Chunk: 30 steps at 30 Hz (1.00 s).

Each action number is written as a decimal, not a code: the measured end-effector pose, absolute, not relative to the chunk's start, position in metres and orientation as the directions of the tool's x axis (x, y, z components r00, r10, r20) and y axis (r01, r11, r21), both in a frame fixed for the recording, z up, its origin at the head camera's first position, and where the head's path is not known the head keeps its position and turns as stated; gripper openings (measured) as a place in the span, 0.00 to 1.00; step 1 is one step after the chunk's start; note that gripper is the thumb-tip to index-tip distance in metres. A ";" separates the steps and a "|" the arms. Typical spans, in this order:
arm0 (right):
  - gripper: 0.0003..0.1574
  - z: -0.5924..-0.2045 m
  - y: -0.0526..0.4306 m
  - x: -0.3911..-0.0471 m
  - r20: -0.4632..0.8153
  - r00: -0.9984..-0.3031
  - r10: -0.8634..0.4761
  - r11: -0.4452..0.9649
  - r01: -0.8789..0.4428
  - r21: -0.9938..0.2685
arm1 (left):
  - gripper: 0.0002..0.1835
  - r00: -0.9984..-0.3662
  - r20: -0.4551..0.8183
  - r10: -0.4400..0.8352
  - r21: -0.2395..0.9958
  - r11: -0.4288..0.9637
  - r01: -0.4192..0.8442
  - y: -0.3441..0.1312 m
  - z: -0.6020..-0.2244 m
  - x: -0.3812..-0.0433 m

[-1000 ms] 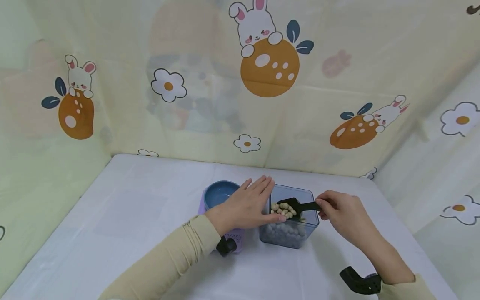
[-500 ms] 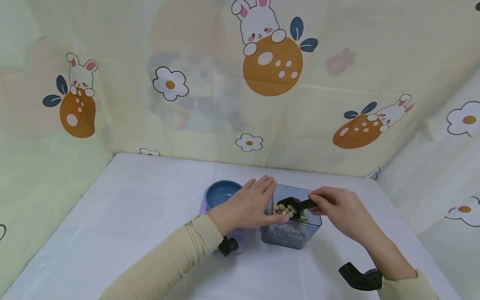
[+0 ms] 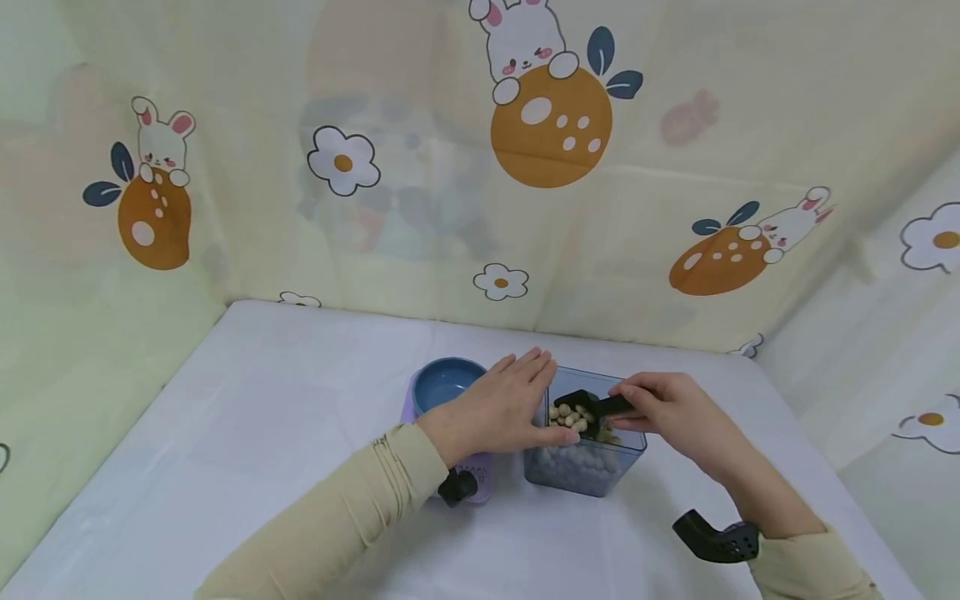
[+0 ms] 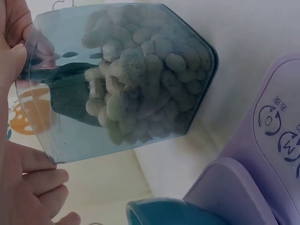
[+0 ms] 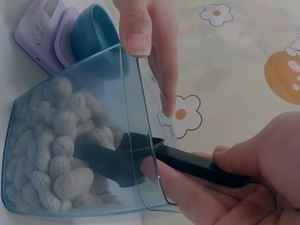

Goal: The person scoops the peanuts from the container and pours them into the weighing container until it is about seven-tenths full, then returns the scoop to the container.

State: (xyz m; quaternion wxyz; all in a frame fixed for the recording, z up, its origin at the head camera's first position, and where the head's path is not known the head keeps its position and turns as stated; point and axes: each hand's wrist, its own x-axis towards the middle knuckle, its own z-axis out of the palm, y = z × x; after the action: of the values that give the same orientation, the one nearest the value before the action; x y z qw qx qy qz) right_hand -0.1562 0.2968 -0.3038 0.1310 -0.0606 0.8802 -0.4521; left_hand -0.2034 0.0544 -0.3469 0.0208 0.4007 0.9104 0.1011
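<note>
A clear blue box [image 3: 562, 483] partly filled with unshelled peanuts [image 5: 61, 145] stands right of the table's middle. My left hand [image 3: 498, 408] lies across its left rim with fingers stretched out, the thumb touching the near edge. With thumb and fingers, my right hand [image 3: 675, 417] grips the handle of a black scoop [image 5: 201, 166]. The scoop's head is inside the box among the peanuts, and several peanuts show at its mouth in the head view. Part of the scoop appears dimly through the wall in both wrist views.
Left of the box, a blue bowl [image 3: 442, 385] sits on a purple kitchen scale [image 4: 269, 154], partly hidden by my left hand and wrist. Patterned cloth [image 3: 420, 217] hangs around the white table [image 3: 285, 400] at the back and sides.
My right hand has moved left with the scoop, pushing it further into the box. My left hand keeps its place on the rim. The head view has shifted slightly.
</note>
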 end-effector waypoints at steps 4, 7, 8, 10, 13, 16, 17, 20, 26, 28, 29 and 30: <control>0.24 -0.306 0.295 -0.157 -0.171 -0.962 -0.213 0.572 0.019 -0.820 | 0.54 -0.683 0.042 0.730 0.194 0.664 0.722 0.054 -0.347 -0.203; 0.23 -0.306 0.296 -0.157 -0.168 -0.964 -0.206 0.567 0.023 -0.823 | 0.54 -0.686 0.044 0.726 0.192 0.668 0.719 0.054 -0.347 -0.202; 0.23 -0.306 0.296 -0.158 -0.169 -0.964 -0.206 0.561 0.025 -0.827 | 0.54 -0.687 0.043 0.725 0.189 0.669 0.719 0.054 -0.346 -0.202; 0.23 -0.305 0.297 -0.158 -0.171 -0.963 -0.206 0.548 0.031 -0.836 | 0.54 -0.690 0.040 0.723 0.185 0.673 0.716 0.055 -0.346 -0.202; 0.23 -0.304 0.299 -0.158 -0.176 -0.961 -0.214 0.522 0.040 -0.852 | 0.54 -0.693 0.035 0.720 0.179 0.677 0.713 0.055 -0.345 -0.201; 0.24 -0.303 0.302 -0.158 -0.180 -0.957 -0.227 0.498 0.045 -0.866 | 0.54 -0.695 0.031 0.718 0.180 0.680 0.711 0.056 -0.344 -0.201; 0.25 -0.303 0.303 -0.158 -0.181 -0.956 -0.232 0.490 0.046 -0.870 | 0.54 -0.695 0.030 0.718 0.181 0.680 0.711 0.057 -0.344 -0.201; 0.26 -0.304 0.307 -0.158 -0.190 -0.951 -0.245 0.456 0.060 -0.888 | 0.53 -0.694 0.026 0.719 0.183 0.679 0.711 0.057 -0.344 -0.201; 0.29 -0.307 0.313 -0.155 -0.230 -0.933 -0.277 0.350 0.125 -0.929 | 0.53 -0.695 0.022 0.719 0.168 0.683 0.711 0.057 -0.342 -0.200; 0.29 -0.308 0.312 -0.154 -0.231 -0.930 -0.286 0.337 0.128 -0.933 | 0.53 -0.694 0.027 0.719 0.165 0.682 0.713 0.057 -0.341 -0.199; 0.29 -0.308 0.310 -0.153 -0.230 -0.930 -0.287 0.336 0.127 -0.933 | 0.53 -0.694 0.029 0.720 0.164 0.681 0.714 0.057 -0.341 -0.199; 0.29 -0.308 0.309 -0.153 -0.228 -0.932 -0.283 0.340 0.125 -0.932 | 0.53 -0.693 0.031 0.720 0.163 0.681 0.714 0.057 -0.341 -0.199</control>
State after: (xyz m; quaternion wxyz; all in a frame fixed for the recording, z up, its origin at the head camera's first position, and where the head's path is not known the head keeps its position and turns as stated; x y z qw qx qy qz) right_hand -0.1525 0.3088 -0.3082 0.1783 -0.0495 0.7990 -0.5721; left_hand -0.1994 0.0569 -0.3412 0.0178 0.3912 0.9165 0.0814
